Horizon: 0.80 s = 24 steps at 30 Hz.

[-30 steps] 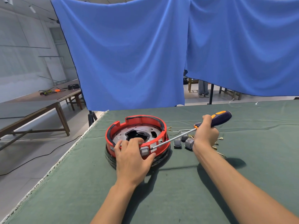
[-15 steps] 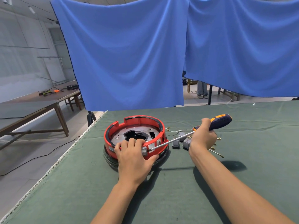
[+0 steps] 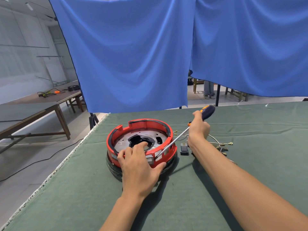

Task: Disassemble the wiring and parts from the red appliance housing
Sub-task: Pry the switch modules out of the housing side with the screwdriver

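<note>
The red appliance housing [image 3: 141, 142] sits near the counter's [image 3: 83, 197] left edge. The left hand [image 3: 140, 169] grips its near rim, fingers [image 3: 141, 145] curled over onto the metal plate inside, thumb against the outer wall. The right hand [image 3: 199, 130] is wrapped round a screwdriver [image 3: 205, 112], whose tip meets the near-right rim just beside the left fingers. Loose wires [image 3: 220, 144] and a small grey part [image 3: 184, 149] lie right of the housing.

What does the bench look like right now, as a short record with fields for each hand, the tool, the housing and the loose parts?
left hand: left hand grips the near rim of the red housing
right hand: right hand grips the screwdriver by its handle
tool tip: at the housing's near-right wall
loose parts: small grey block and wires with terminals, right of the housing
surface: green cloth
</note>
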Available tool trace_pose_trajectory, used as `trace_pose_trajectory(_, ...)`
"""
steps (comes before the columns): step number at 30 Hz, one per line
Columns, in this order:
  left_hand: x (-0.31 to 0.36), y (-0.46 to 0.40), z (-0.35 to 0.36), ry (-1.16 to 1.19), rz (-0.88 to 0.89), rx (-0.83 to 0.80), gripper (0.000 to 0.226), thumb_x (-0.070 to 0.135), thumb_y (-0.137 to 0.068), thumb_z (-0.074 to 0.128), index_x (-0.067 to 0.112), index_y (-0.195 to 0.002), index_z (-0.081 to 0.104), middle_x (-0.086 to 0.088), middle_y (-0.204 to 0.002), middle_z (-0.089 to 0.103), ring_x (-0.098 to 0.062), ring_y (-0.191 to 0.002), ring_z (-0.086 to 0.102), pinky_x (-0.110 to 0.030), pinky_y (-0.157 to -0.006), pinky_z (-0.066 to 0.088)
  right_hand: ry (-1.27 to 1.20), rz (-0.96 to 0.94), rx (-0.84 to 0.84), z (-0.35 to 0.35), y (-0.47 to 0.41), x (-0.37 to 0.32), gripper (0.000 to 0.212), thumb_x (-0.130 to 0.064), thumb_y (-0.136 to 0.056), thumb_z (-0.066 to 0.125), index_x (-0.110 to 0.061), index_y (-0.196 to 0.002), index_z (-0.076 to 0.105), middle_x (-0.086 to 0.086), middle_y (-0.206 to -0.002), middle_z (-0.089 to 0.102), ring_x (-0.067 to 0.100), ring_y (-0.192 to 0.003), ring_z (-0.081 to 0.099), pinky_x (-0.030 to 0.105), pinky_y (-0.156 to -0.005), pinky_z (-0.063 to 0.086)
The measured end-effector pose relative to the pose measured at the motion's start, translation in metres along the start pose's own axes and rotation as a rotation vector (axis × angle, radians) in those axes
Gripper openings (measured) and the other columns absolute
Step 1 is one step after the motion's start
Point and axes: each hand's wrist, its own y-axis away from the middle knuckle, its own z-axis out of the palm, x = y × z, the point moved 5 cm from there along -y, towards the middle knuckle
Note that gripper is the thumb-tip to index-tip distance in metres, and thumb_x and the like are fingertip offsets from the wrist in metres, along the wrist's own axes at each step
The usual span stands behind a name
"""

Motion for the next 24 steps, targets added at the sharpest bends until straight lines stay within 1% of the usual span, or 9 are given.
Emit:
trace_pose_trajectory(4, 0.000, 0.000, -0.002, 0.000, -0.008, -0.001, 0.072, 0.045, -0.050, 0.089, 0.012, -0.106, 0.061, -0.002, -0.091, 0.061, -0.026, -0.088, 0.055, -0.036, -0.089, 0.025, 0.036, 0.007, -0.037, 0.009, -0.002, -0.001, 0.032, -0.045, -0.077, 0.057, -0.016, -0.062, 0.056, -0.003, -0.054, 0.059, 0.016, -0.051, 0.049, 0.031, -0.049, 0.032)
trace_pose_trajectory(7, 0.001, 0.000, -0.003, -0.003, 0.006, 0.002, 0.071, 0.045, -0.048, 0.089, 0.013, -0.105, 0.061, -0.001, -0.089, 0.060, -0.021, -0.090, 0.049, -0.034, -0.088, 0.025, 0.032, 0.006, -0.043, 0.006, -0.004, -0.001, 0.032, -0.043, -0.078, 0.057, -0.015, -0.064, 0.055, -0.003, -0.054, 0.058, 0.017, -0.052, 0.048, 0.031, -0.050, 0.033)
trace_pose_trajectory(11, -0.001, -0.001, -0.004, 0.001, 0.003, 0.025, 0.069, 0.043, -0.047, 0.090, 0.012, -0.101, 0.062, -0.002, -0.087, 0.059, -0.018, -0.088, 0.042, -0.034, -0.086, 0.026, -0.020, -0.029, -0.006, -0.010, -0.001, -0.009, 0.031, -0.042, -0.079, 0.058, -0.015, -0.064, 0.055, -0.005, -0.052, 0.056, 0.014, -0.048, 0.046, 0.029, -0.047, 0.032)
trace_pose_trajectory(15, 0.004, -0.001, -0.004, -0.036, 0.041, 0.032, 0.063, 0.039, -0.046, 0.092, 0.011, -0.093, 0.061, -0.001, -0.084, 0.059, -0.026, -0.081, 0.054, -0.036, -0.086, 0.029, -0.110, -0.066, 0.071, -0.031, 0.008, -0.013, 0.032, -0.038, -0.079, 0.058, -0.013, -0.059, 0.054, -0.009, -0.045, 0.054, 0.006, -0.037, 0.043, 0.021, -0.036, 0.033)
trace_pose_trajectory(17, 0.006, 0.001, -0.003, -0.094, 0.078, 0.016, 0.062, 0.039, -0.046, 0.091, 0.012, -0.092, 0.060, -0.002, -0.085, 0.059, -0.028, -0.082, 0.056, -0.041, -0.092, 0.034, -0.142, -0.078, 0.098, -0.040, 0.014, -0.012, 0.034, -0.037, -0.080, 0.057, -0.013, -0.056, 0.053, -0.010, -0.037, 0.051, 0.004, -0.032, 0.042, 0.022, -0.040, 0.034)
trace_pose_trajectory(19, 0.006, 0.003, -0.002, -0.168, 0.088, -0.020, 0.060, 0.041, -0.048, 0.089, 0.013, -0.094, 0.060, -0.004, -0.089, 0.058, -0.032, -0.088, 0.057, -0.053, -0.100, 0.037, -0.173, -0.086, 0.124, -0.048, 0.020, -0.009, 0.035, -0.036, -0.081, 0.056, -0.013, -0.055, 0.053, -0.012, -0.034, 0.050, 0.002, -0.031, 0.042, 0.021, -0.041, 0.034)
trace_pose_trajectory(20, 0.005, 0.004, -0.002, -0.194, 0.074, -0.025, 0.060, 0.041, -0.048, 0.088, 0.014, -0.094, 0.062, -0.006, -0.091, 0.058, -0.034, -0.091, 0.057, -0.058, -0.101, 0.035, -0.184, -0.086, 0.137, -0.051, 0.022, -0.007, 0.035, -0.036, -0.081, 0.055, -0.013, -0.055, 0.053, -0.012, -0.034, 0.050, 0.002, -0.031, 0.042, 0.024, -0.044, 0.034)
trace_pose_trajectory(22, 0.003, 0.006, -0.002, -0.205, 0.026, -0.024, 0.061, 0.040, -0.045, 0.089, 0.017, -0.097, 0.064, -0.010, -0.094, 0.058, -0.039, -0.097, 0.055, -0.065, -0.101, 0.030, -0.206, -0.079, 0.153, -0.055, 0.026, -0.003, 0.035, -0.036, -0.081, 0.055, -0.014, -0.054, 0.053, -0.010, -0.035, 0.050, 0.003, -0.031, 0.041, 0.028, -0.046, 0.033)
trace_pose_trajectory(24, 0.001, 0.007, -0.002, -0.206, -0.017, -0.036, 0.064, 0.041, -0.045, 0.089, 0.018, -0.100, 0.066, -0.011, -0.094, 0.058, -0.040, -0.098, 0.054, -0.069, -0.097, 0.031, -0.232, -0.067, 0.162, -0.057, 0.028, 0.002, 0.036, -0.035, -0.081, 0.055, -0.013, -0.053, 0.052, -0.008, -0.039, 0.051, 0.004, -0.029, 0.040, 0.024, -0.041, 0.034)
